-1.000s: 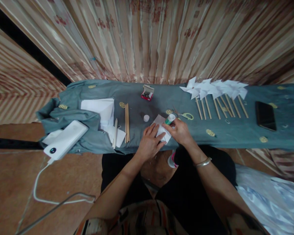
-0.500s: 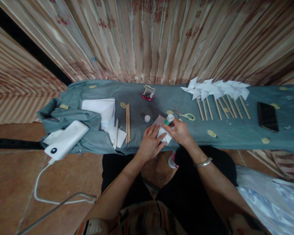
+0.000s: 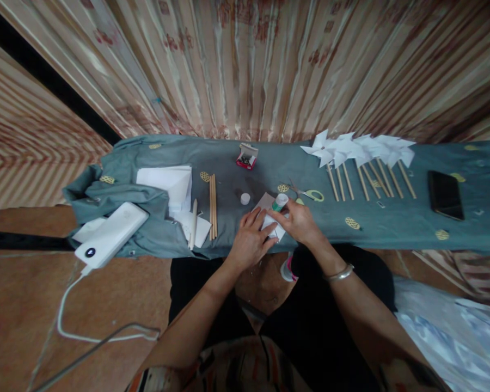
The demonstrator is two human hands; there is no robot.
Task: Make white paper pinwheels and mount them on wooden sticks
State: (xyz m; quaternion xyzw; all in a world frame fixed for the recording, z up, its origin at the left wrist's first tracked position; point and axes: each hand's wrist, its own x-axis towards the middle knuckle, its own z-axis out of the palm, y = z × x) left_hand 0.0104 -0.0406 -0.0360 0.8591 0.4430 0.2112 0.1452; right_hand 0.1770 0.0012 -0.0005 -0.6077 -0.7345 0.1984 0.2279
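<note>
A piece of white paper (image 3: 265, 200) lies near the table's front edge, partly covered by both hands. My left hand (image 3: 253, 234) rests on it, fingers spread and pressing it down. My right hand (image 3: 298, 222) is closed around a glue stick (image 3: 277, 206) with a green label and a white end, tilted over the paper. Its tip against the paper is hidden. A round white cap (image 3: 245, 198) stands just beyond my left hand. Green-handled scissors (image 3: 311, 195) lie open beyond my right hand.
Several paper pinwheels (image 3: 361, 149) on wooden sticks lie at the back right, a black phone (image 3: 445, 194) beyond them. A small red box (image 3: 246, 158) stands at the back. Leftward lie wooden sticks (image 3: 213, 209), a white pen (image 3: 193, 224), paper sheets (image 3: 167, 177) and a power bank (image 3: 112, 234).
My right hand and the glue stick have shifted slightly to the left over the paper. The left hand stays in place.
</note>
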